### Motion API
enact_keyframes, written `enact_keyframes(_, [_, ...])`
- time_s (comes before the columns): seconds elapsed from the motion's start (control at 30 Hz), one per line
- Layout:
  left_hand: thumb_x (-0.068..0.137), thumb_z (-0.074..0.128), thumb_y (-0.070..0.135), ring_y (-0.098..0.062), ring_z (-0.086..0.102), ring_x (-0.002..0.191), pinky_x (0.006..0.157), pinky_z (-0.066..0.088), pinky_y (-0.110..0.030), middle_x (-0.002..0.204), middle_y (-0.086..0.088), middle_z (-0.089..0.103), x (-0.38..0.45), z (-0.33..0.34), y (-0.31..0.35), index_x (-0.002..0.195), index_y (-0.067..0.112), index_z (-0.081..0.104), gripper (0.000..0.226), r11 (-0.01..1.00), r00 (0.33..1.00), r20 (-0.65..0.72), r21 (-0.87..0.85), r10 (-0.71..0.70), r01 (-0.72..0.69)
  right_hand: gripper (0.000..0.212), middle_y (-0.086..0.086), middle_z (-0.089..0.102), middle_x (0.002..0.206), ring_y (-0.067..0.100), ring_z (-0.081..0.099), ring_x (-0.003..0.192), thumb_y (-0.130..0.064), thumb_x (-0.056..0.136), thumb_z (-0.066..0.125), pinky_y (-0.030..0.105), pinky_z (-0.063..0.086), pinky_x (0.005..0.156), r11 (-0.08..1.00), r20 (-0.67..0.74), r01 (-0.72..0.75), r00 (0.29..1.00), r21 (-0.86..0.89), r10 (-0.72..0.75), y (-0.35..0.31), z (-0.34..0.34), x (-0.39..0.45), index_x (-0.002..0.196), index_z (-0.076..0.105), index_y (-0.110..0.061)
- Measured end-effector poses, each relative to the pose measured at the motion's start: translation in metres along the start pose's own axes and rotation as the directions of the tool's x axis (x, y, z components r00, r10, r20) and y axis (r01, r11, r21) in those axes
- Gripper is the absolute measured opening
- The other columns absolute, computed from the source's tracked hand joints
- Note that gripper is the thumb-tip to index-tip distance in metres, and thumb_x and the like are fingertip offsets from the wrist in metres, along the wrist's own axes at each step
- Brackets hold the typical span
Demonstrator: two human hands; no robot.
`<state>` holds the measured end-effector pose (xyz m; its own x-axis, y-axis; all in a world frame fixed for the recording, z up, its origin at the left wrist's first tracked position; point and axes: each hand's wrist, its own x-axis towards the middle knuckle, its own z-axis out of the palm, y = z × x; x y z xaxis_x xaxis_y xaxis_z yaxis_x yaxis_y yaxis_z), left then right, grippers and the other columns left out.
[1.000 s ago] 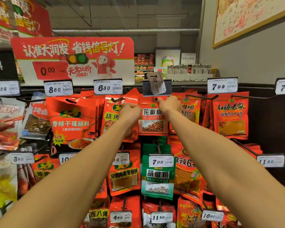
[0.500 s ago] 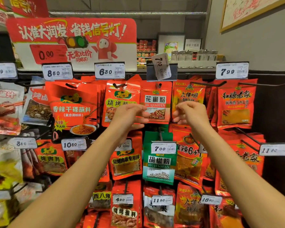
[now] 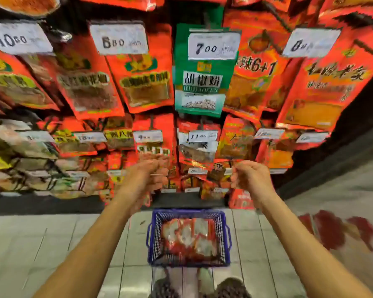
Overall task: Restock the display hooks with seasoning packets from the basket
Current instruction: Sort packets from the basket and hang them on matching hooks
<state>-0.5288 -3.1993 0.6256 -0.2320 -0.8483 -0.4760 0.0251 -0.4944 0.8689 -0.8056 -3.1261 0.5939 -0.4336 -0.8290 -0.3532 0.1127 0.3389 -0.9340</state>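
On the floor right below us sits the basket (image 3: 188, 237), a blue wire one, with red and clear packets (image 3: 187, 236) piled loosely inside. Our shoes (image 3: 199, 286) show just behind its near rim, on pale tiles (image 3: 41, 244).

We hold both arms out over it. Our left hand (image 3: 145, 176) hangs above and a little left of the basket, fingers curled loosely inward; it is blurred, and we cannot tell whether anything is pinched in it. Our right hand (image 3: 249, 176) hangs above and to the right, also loosely curled, with nothing we can make out in it. The two hands are well apart and neither touches the basket.

Ahead of us the rack is full of hanging packets, mostly red, with a green packet (image 3: 202, 82) in the middle under a price tag (image 3: 213, 46) reading 700.
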Motion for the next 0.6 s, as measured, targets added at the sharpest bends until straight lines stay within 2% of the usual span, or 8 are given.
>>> enact_keyframes(0.03, [0.101,0.046,0.010,-0.014,0.050,0.062,0.056,0.035,-0.026,0.074,-0.001,0.060,0.006,-0.004,-0.024,0.081,0.019,0.067,0.031,0.997,0.997,0.002,-0.024,-0.073,0.073,0.025,0.009,0.059,0.052,0.022,0.050,0.040,-0.002,0.095,0.053,0.027,0.041,0.047,0.998,-0.017,-0.058,0.998,-0.016,0.057,0.025,0.000,0.000,0.072,0.062,-0.006])
enact_keyframes(0.1, [0.102,0.045,0.012,-0.014,0.046,0.065,0.053,0.037,-0.022,0.078,-0.002,0.055,0.017,-0.012,-0.074,0.087,0.020,0.060,0.022,0.980,0.980,-0.019,-0.026,-0.200,0.199,0.023,0.007,0.060,0.052,0.019,0.052,0.040,-0.006,0.096,0.053,0.025,0.041,0.045,0.984,-0.042,-0.166,0.986,-0.062,0.163,0.074,0.000,-0.001,0.074,0.062,-0.007])
enact_keyframes(0.13, [0.102,0.046,0.014,-0.015,0.048,0.065,0.050,0.040,-0.020,0.080,-0.001,0.056,0.022,-0.016,-0.098,0.088,0.020,0.059,0.020,0.965,0.964,-0.033,-0.024,-0.263,0.262,0.022,0.006,0.060,0.052,0.018,0.053,0.040,-0.006,0.095,0.054,0.023,0.042,0.044,0.971,-0.053,-0.221,0.975,-0.092,0.217,0.097,0.001,-0.001,0.075,0.063,-0.007])
enact_keyframes(0.2, [0.099,0.053,0.016,-0.017,0.060,0.068,0.054,0.049,-0.022,0.081,-0.001,0.066,0.033,-0.022,-0.147,0.091,0.019,0.064,0.015,0.925,0.919,-0.117,-0.006,-0.377,0.379,0.020,0.007,0.062,0.055,0.018,0.055,0.041,-0.004,0.092,0.055,0.022,0.044,0.043,0.932,-0.083,-0.329,0.944,-0.149,0.320,0.149,0.001,0.002,0.075,0.064,-0.008])
enact_keyframes(0.3, [0.094,0.062,0.017,-0.017,0.064,0.065,0.058,0.052,-0.026,0.077,-0.003,0.071,0.055,-0.034,-0.225,0.092,0.016,0.070,0.009,0.876,0.857,-0.222,0.022,-0.465,0.481,0.018,0.014,0.064,0.063,0.024,0.059,0.051,-0.005,0.089,0.060,0.028,0.048,0.051,0.869,-0.134,-0.428,0.904,-0.248,0.407,0.239,0.005,0.012,0.073,0.067,-0.009])
enact_keyframes(0.4, [0.092,0.063,0.018,-0.015,0.063,0.054,0.053,0.049,-0.022,0.069,-0.001,0.071,0.084,-0.048,-0.310,0.083,0.015,0.069,0.011,0.816,0.794,-0.245,0.020,-0.556,0.577,0.020,0.019,0.065,0.070,0.028,0.060,0.062,-0.009,0.090,0.063,0.040,0.051,0.065,0.787,-0.163,-0.539,0.842,-0.299,0.514,0.343,0.009,0.027,0.071,0.067,-0.010])
enact_keyframes(0.5, [0.093,0.061,0.016,-0.016,0.064,0.058,0.057,0.051,-0.025,0.070,-0.001,0.070,0.114,-0.062,-0.396,0.081,0.017,0.069,0.015,0.757,0.732,-0.277,0.023,-0.623,0.653,0.018,0.020,0.066,0.078,0.031,0.062,0.068,-0.009,0.090,0.064,0.047,0.054,0.074,0.699,-0.187,-0.624,0.778,-0.349,0.600,0.447,0.015,0.046,0.073,0.066,-0.012])
enact_keyframes(0.6, [0.099,0.052,0.019,-0.017,0.061,0.062,0.065,0.045,-0.026,0.070,-0.001,0.068,0.139,-0.074,-0.469,0.087,0.016,0.066,0.018,0.687,0.674,-0.261,0.052,-0.691,0.724,0.015,0.020,0.059,0.078,0.027,0.054,0.063,-0.006,0.092,0.060,0.041,0.050,0.063,0.631,-0.167,-0.637,0.750,-0.444,0.640,0.534,0.023,0.063,0.077,0.059,-0.009])
